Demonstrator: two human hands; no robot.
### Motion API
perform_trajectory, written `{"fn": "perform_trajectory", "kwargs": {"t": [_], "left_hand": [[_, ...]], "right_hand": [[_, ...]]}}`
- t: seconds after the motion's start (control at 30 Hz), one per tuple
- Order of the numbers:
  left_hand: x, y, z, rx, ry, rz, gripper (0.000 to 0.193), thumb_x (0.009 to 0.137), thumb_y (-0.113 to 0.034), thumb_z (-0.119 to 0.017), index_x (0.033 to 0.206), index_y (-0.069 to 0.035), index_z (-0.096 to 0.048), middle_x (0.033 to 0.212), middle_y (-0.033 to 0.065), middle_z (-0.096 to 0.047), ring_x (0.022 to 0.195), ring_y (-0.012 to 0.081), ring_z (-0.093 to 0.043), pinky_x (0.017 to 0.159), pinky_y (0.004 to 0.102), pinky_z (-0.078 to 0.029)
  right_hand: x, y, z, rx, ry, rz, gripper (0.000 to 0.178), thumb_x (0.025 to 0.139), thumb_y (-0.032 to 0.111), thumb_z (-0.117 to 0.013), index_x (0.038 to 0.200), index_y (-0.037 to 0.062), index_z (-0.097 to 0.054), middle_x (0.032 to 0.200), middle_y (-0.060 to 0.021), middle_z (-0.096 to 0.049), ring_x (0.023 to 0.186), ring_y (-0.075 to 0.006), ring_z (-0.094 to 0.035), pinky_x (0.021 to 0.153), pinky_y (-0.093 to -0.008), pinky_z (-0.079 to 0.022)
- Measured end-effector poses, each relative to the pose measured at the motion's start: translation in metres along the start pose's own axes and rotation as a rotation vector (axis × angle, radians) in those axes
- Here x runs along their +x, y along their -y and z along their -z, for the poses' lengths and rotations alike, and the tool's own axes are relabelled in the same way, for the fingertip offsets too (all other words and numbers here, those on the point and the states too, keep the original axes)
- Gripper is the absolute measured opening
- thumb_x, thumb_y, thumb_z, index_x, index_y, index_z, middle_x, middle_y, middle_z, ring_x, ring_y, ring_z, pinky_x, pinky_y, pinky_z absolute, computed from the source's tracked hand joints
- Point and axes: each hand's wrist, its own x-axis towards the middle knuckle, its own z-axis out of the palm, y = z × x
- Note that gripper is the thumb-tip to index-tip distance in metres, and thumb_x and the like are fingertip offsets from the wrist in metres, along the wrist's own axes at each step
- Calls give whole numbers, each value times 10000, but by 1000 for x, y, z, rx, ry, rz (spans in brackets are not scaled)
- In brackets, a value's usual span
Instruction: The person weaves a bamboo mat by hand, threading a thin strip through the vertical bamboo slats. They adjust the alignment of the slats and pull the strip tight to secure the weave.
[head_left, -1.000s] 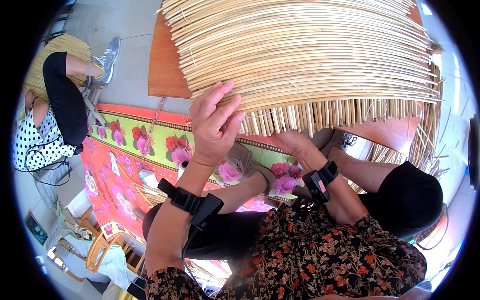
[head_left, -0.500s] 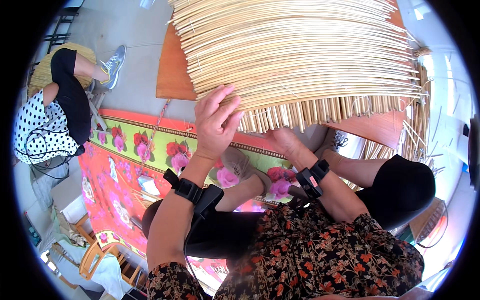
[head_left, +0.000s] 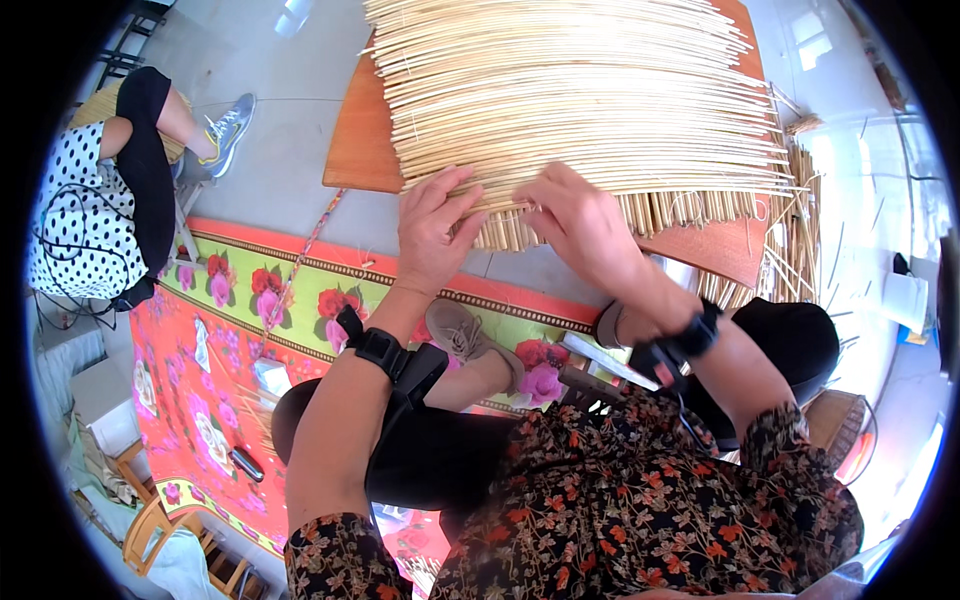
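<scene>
A mat of straw-coloured stalks [head_left: 570, 110], tied with pale thread, lies over a brown wooden board [head_left: 362, 150]. At its near-left edge, my left hand [head_left: 435, 222] rests with fingers apart on the stalk ends. My right hand [head_left: 590, 222] is above the near edge of the mat, thumb and fingers pinched together. What they pinch, if anything, is too small to make out. Below the near edge, the cut ends of a lower layer of stalks [head_left: 680, 212] show. A loop of pale thread hangs near the right end.
A red floral cloth [head_left: 185, 375] with a green border covers the floor beneath my legs. Loose stalks [head_left: 790, 230] are piled right of the board. At the left sits another person [head_left: 95, 225] in a dotted top. A wooden chair [head_left: 150, 535] stands at the lower left.
My right hand has come up from beneath the near edge to above the mat, fingers now pinched. My left hand stays on the left stalk ends. The whole view has shifted slightly.
</scene>
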Motion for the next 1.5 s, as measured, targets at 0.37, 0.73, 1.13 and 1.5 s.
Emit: {"fn": "perform_trajectory", "kwargs": {"t": [0.37, 0.73, 1.13, 1.5], "left_hand": [[-4, 4, -1, 3, 4, 37, 364, 716, -98, -768, 1075, -67, -719, 1227, 46, -639, 1155, 270, -563, 981, 392, -413], [-3, 4, -5, 7, -8, 52, 338, 696, -116, -787, 1027, -88, -722, 1208, 34, -642, 1127, 266, -569, 960, 392, -426], [-5, 7, -4, 12, -7, 49, 358, 702, -150, -767, 1057, -125, -726, 1199, 11, -635, 1120, 249, -562, 952, 391, -425], [-5, 6, -6, 11, -3, 62, 322, 710, -148, -766, 1029, -121, -729, 1200, 11, -632, 1113, 250, -558, 967, 390, -416]], "right_hand": [[39, -38, -47, -99, 117, 246, 133, 740, 152, -717, 811, 91, -622, 818, -59, -574, 855, -279, -578, 775, -404, -430], [52, -48, -53, -151, 129, 495, 113, 788, 134, -672, 841, 91, -582, 852, -91, -524, 855, -296, -521, 782, -407, -420], [53, -42, -43, 66, 178, 379, 124, 753, 127, -703, 787, 70, -598, 817, -94, -556, 847, -323, -550, 763, -427, -447], [52, -50, -55, 221, 114, 238, 140, 764, 126, -710, 791, 47, -597, 797, -103, -555, 827, -320, -552, 742, -429, -453]]}}
